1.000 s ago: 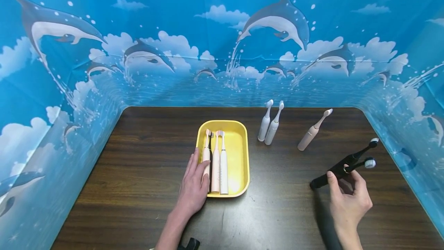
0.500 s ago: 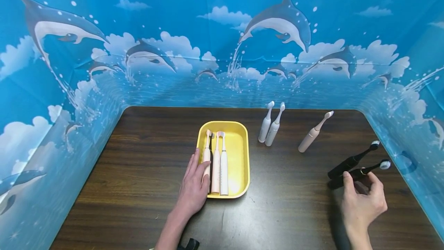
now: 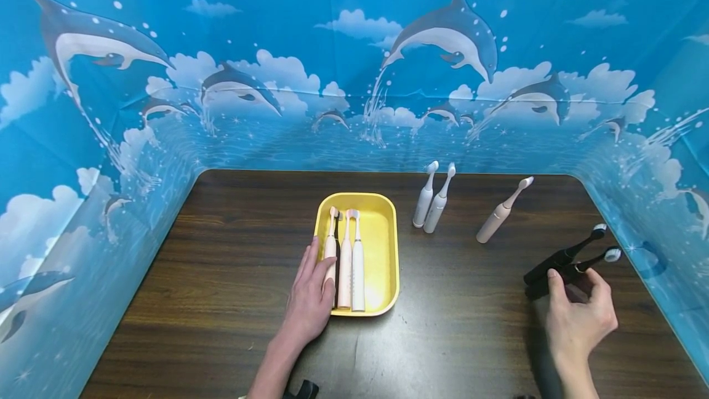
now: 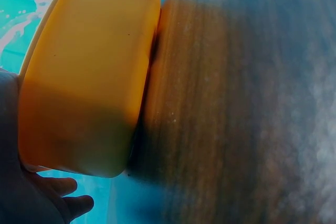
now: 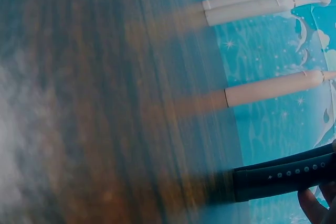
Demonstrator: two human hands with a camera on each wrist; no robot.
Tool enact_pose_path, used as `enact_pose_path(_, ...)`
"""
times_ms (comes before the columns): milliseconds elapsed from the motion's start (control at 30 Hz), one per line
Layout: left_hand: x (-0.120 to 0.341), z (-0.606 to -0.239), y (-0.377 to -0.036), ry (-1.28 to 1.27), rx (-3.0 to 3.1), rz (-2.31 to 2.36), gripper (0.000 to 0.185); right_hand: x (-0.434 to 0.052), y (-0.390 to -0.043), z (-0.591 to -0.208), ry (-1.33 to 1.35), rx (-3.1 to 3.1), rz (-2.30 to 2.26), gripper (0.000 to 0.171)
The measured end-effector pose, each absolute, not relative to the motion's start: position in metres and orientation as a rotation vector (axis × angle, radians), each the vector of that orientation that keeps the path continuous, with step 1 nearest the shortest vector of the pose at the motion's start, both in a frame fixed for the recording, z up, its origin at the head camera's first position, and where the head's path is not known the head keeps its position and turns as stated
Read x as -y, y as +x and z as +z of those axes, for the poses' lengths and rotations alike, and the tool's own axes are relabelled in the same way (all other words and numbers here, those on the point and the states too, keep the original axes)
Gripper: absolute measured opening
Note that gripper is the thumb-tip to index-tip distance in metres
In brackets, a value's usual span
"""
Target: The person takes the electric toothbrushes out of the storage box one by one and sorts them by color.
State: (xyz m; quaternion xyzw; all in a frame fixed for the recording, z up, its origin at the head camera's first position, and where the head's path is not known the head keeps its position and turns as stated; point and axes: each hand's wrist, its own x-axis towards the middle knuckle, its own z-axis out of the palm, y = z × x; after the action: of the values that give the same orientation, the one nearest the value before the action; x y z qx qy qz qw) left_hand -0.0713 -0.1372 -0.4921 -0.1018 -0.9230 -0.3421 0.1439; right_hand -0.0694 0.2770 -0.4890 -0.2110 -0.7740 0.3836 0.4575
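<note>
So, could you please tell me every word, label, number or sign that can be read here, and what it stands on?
No words, brands or numbers can be read.
Black toothbrush in the right hand: a row of small round marks and a lightning-bolt-like sign; too small to read further.
White toothbrush in the yellow tray: tiny marks, unreadable.

My head view looks forward and down from above, near side, taking in the left hand (image 3: pixel 310 310), the right hand (image 3: pixel 578 325) and the dolphin-print sheet (image 3: pixel 354 131) beyond them. My left-wrist camera sits low behind its hand, close enough that the yellow tray (image 4: pixel 92 72) beside the fingers fills much of the frame. My right-wrist camera, turned sideways, faces forward past its hand: the black electric toothbrush (image 5: pixel 286 177) at its fingers is nearest, others farther leftward. Head shares the tray with left wrist, these toothbrushes with right.
</note>
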Motion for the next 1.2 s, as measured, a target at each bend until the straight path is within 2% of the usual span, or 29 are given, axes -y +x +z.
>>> enact_pose_path(533, 0.138, -0.49, -0.071, -0.281, 2.677, -0.993, 0.034, -0.276, -0.07, -0.488, -0.575, 1.908, 0.921, 0.041)
enact_pose_path(833, 0.137, -0.489, -0.072, -0.272, 2.685, -0.997, 0.034, -0.276, -0.068, -0.487, -0.579, 1.992, 0.949, 0.048)
enact_pose_path(1067, 0.137, -0.489, -0.072, -0.275, 2.682, -1.0, 0.034, -0.274, -0.064, -0.475, -0.536, 1.835, 0.987, 0.061)
enact_pose_path(1200, 0.137, -0.49, -0.071, -0.267, 2.687, -1.004, 0.035, -0.259, -0.062, -0.462, -0.471, 1.714, 0.985, 0.057)
